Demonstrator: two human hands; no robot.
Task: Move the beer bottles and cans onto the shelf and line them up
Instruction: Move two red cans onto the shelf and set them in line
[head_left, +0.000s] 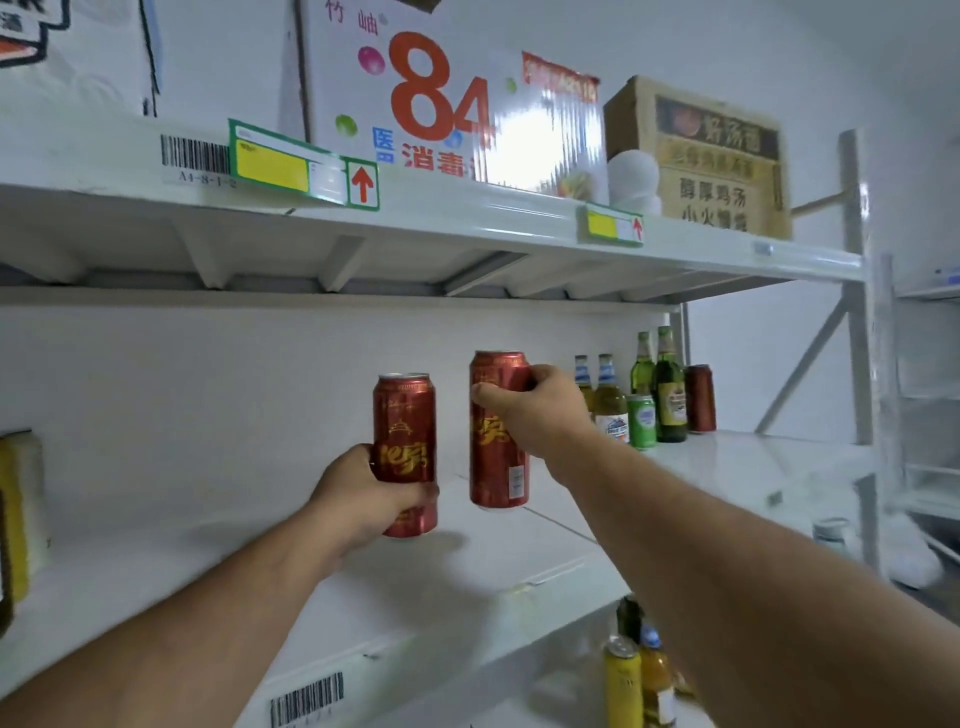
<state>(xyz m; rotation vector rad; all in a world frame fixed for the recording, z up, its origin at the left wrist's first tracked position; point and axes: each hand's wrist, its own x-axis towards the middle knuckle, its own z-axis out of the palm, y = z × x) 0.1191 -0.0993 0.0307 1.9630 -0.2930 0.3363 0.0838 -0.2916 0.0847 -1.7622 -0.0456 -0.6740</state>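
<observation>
Both hands are gripping tall red beer cans: left hand (363, 488) wrapping the nearer can (405, 452), right hand (530, 410) clutching the farther can (498, 431), apparently heading for the lined-up bottles (639, 395) at three o'clock on the shelf (519, 551).

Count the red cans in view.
3. One in the left hand: red can. One in the right hand: red can. One at the row's far right. Others may be hidden behind the bottles.
</observation>
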